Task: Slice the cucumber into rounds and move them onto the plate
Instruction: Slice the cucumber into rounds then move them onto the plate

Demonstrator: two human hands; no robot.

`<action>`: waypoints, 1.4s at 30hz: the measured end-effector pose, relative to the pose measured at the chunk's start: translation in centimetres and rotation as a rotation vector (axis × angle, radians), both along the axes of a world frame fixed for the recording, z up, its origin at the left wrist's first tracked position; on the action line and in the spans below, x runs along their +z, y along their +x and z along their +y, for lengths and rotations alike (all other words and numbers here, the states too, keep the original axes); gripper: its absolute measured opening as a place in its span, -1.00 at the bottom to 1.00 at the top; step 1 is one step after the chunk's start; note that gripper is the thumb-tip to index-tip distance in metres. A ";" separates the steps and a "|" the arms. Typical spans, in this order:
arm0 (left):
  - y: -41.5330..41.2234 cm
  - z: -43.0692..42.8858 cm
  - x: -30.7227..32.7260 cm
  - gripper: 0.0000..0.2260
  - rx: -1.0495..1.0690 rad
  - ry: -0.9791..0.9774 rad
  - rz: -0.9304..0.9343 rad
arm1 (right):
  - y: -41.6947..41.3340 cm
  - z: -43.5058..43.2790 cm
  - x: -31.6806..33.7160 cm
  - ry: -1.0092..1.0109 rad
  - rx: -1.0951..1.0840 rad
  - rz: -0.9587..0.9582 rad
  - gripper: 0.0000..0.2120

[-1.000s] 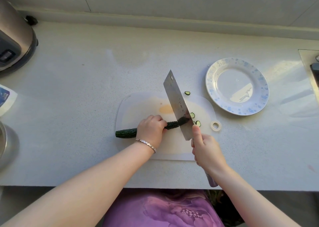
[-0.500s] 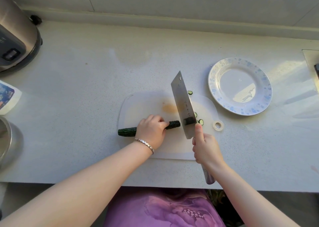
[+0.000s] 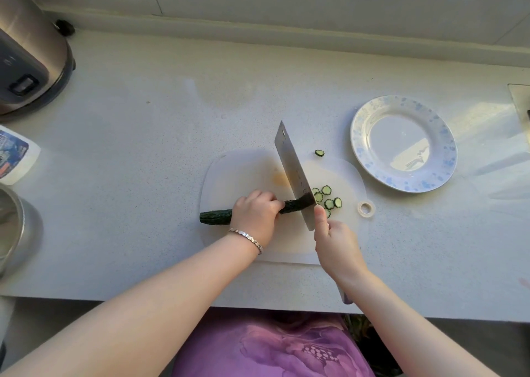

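While the cleaver (image 3: 292, 170) bit down through the right end of the cucumber (image 3: 215, 217), more rounds (image 3: 327, 197) showed on its right than a second earlier, when only two or three lay there. About six were now in sight, though the blade may have hidden others. Slicing was therefore advancing, yet most of the cucumber remained whole, lying across the cutting board (image 3: 238, 176) with its left tip at the board's left edge.

The left hand (image 3: 253, 217) curled over the cucumber's middle and gripped it, knuckles close to the blade. The right hand (image 3: 335, 245) was wrapped round the cleaver's handle, forefinger stretched along the blade.

One stray round (image 3: 319, 153) sat at the board's far edge. The plate (image 3: 447, 159) still held nothing, so the moving step had not begun. It stood just beyond the board's far right corner, not touching it, with only a small white ring (image 3: 366, 207) at the board's right edge nearby. Bare countertop (image 3: 143, 147) stretched far and left toward a cooker (image 3: 25, 61), while the board's near edge lay close to the counter's drop.
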State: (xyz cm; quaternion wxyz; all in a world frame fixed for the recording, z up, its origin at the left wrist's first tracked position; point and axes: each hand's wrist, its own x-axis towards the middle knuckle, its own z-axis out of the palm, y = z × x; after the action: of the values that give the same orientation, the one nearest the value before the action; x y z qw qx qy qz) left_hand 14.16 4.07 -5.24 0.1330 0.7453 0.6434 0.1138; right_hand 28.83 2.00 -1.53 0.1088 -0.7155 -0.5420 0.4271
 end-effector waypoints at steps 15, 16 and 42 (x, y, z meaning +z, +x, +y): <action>-0.2 0.2 0.4 -0.73 0.007 -0.059 -0.010 | 0.8 -0.5 0.7 -0.023 -0.070 0.104 -0.47; -0.3 0.2 0.3 -0.75 0.012 -0.052 0.009 | 0.6 -0.5 0.8 -0.019 -0.046 0.078 -0.47; 0.5 0.5 0.7 -0.64 -0.129 -0.099 0.017 | 1.2 -0.2 1.1 -0.030 -0.108 0.096 -0.46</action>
State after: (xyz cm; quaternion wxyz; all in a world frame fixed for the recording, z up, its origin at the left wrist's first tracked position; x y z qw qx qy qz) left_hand 14.62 4.62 -4.55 0.1713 0.7788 0.5998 0.0664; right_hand 30.07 1.77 -0.43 0.1467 -0.7239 -0.4905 0.4625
